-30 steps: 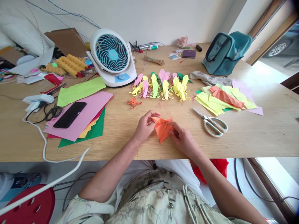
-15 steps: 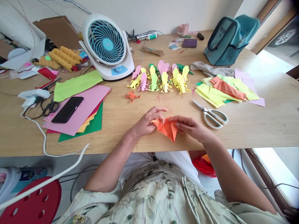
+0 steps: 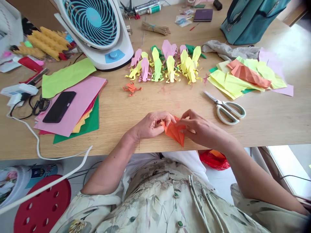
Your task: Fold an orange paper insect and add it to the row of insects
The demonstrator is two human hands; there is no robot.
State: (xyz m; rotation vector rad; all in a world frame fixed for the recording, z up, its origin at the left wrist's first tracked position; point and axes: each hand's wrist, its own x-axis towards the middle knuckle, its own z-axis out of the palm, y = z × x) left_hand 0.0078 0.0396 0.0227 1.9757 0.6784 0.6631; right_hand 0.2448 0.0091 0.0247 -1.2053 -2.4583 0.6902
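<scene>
A partly folded sheet of orange paper (image 3: 175, 132) lies at the table's front edge between my hands. My left hand (image 3: 154, 124) pinches its left corner between thumb and fingers. At the upper right side, my right hand (image 3: 196, 127) grips the paper, thumb below and fingers on top. Part of the folds is hidden under the fingers. Beyond my hands stand several folded paper figures (image 3: 170, 67) in yellow, pink and green. A small orange paper figure (image 3: 131, 88) sits apart, to their left front. White-handled scissors (image 3: 227, 110) lie to the right of my right hand.
Coloured paper sheets (image 3: 85, 97) with a black phone (image 3: 59, 107) on them lie at left. A white fan (image 3: 114, 58) stands behind. Loose paper pieces (image 3: 230, 82) and a teal bag (image 3: 252, 22) are at right. A white cable (image 3: 39, 142) hangs over the front edge.
The view has tilted down and moved closer to the table. My right hand has arched higher over the orange paper, and my left fingers have curled in tighter on its left corner.
</scene>
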